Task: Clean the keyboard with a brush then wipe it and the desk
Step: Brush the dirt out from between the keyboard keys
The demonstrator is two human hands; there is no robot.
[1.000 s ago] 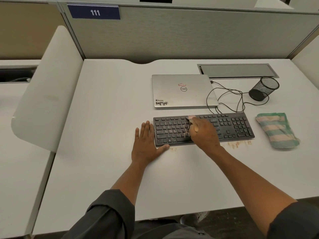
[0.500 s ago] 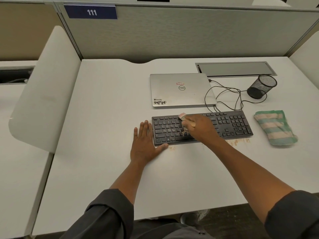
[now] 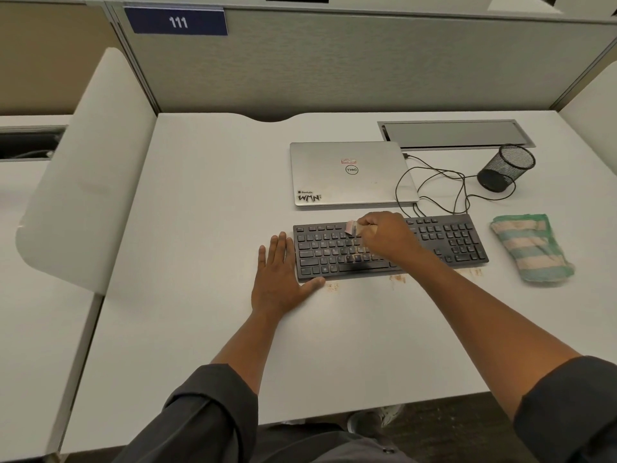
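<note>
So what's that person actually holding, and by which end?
The right hand grips a small brush by its handle end, bristle end toward the keyboard. The left hand holds nothing; it lies flat beside the keyboard.

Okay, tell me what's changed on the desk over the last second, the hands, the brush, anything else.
The right hand, closed on the brush, swept from the keyboard's middle rows toward its far edge and a little left. Nothing was picked up or released. The left hand stays flat against the keyboard's left end; the laptop, cloth, mesh cup and crumbs on the desk are unmoved.
</note>
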